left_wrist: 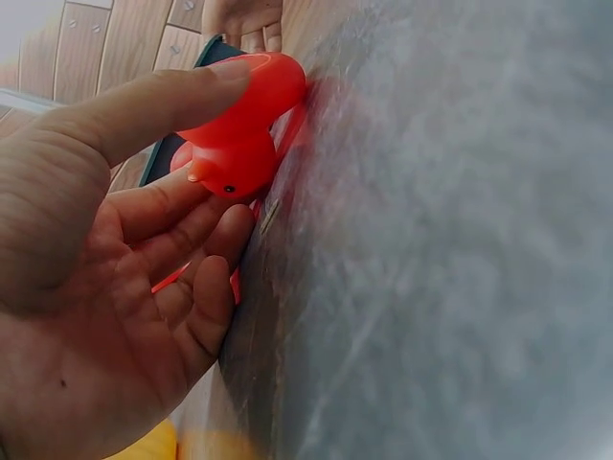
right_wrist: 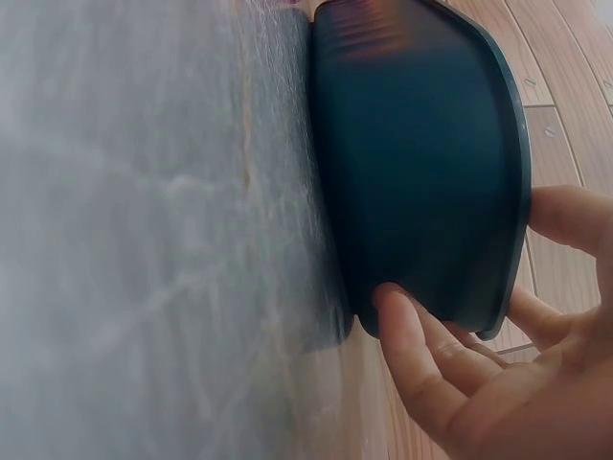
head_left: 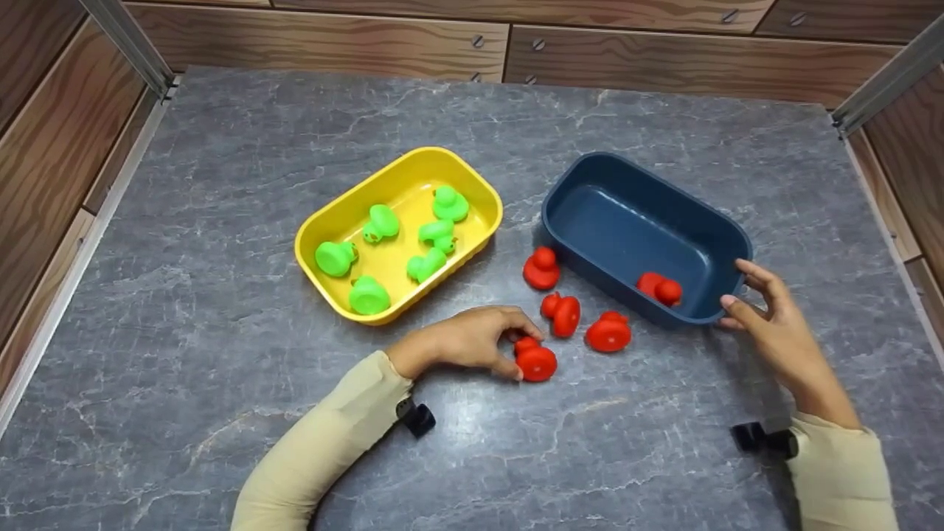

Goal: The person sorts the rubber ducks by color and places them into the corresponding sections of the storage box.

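Observation:
My left hand [head_left: 479,338] holds a red toy duck [head_left: 537,361] on the tabletop between thumb and fingers. In the left wrist view the thumb lies across that red duck [left_wrist: 239,144], whose beak and eye face the palm. My right hand [head_left: 778,321] grips the near right corner of a dark blue bin [head_left: 634,258]. In the right wrist view its fingers bend against the outside of the blue bin [right_wrist: 431,182] and its rim. One red duck [head_left: 660,288] lies inside this bin. Three more, a red duck [head_left: 542,269] among them, are on the table beside it.
To the left is a yellow bin [head_left: 398,210] with several green ducks [head_left: 369,295] in it. Both bins stand on a grey marbled tabletop [head_left: 472,472]. Wood-patterned panels [head_left: 332,44] border the back and sides, with metal posts at the back corners.

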`<state>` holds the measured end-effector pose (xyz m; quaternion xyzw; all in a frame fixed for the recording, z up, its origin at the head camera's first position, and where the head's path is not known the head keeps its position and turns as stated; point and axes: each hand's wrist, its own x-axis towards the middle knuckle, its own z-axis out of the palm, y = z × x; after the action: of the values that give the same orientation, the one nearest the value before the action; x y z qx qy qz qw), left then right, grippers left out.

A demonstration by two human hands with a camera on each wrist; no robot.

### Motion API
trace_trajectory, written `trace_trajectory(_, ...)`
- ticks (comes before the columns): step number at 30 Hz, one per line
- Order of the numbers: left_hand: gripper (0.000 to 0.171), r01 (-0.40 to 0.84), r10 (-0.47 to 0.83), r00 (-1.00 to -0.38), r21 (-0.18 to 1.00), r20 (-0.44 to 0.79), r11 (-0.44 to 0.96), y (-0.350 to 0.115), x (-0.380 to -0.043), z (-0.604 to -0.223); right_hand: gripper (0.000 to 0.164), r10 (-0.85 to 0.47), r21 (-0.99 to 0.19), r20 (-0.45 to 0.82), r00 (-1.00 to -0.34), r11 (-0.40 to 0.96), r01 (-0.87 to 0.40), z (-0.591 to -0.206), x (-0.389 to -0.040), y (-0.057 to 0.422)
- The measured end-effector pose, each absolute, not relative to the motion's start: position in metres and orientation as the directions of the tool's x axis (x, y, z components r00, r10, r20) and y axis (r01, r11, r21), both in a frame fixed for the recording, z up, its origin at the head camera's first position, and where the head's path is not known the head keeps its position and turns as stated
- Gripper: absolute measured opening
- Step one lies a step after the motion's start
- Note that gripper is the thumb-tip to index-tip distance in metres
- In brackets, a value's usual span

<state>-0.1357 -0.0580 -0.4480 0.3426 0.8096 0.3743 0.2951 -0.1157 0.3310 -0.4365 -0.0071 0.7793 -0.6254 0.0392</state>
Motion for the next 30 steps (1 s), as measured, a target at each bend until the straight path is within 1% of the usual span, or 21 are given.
trace_trajectory(11,0.052,0.289,0.767,-0.595,0.826,-0.241,0.484,-0.0607,-0.1357,-0.4496,0.051,-0.06,-0.979,-0.056,-0.997,0.199,0.043,-0.4377,-0.1155,0.3305)
trace_trajectory(19,0.051,0.225,0.747,-0.616,0.854,-0.249,0.47,-0.059,-0.1342,-0.449,0.051,-0.054,-0.971,-0.065,-0.996,0.233,0.051,-0.4371,-0.1157,0.3325)
trace_trajectory(22,0.051,0.206,0.749,-0.621,0.874,-0.231,0.44,-0.059,-0.134,-0.4501,0.053,-0.055,-0.967,-0.075,-0.996,0.248,0.059,-0.4364,-0.1154,0.333)
trace_trajectory(26,0.051,0.211,0.752,-0.632,0.893,-0.186,0.399,-0.0601,-0.1348,-0.4521,0.056,-0.059,-0.966,-0.093,-0.994,0.246,0.076,-0.4357,-0.1157,0.3327)
trace_trajectory(30,0.05,0.209,0.737,-0.656,0.899,-0.163,0.385,-0.0613,-0.1357,-0.4518,0.056,-0.056,-0.966,-0.098,-0.994,0.245,0.082,-0.4357,-0.1165,0.3317)
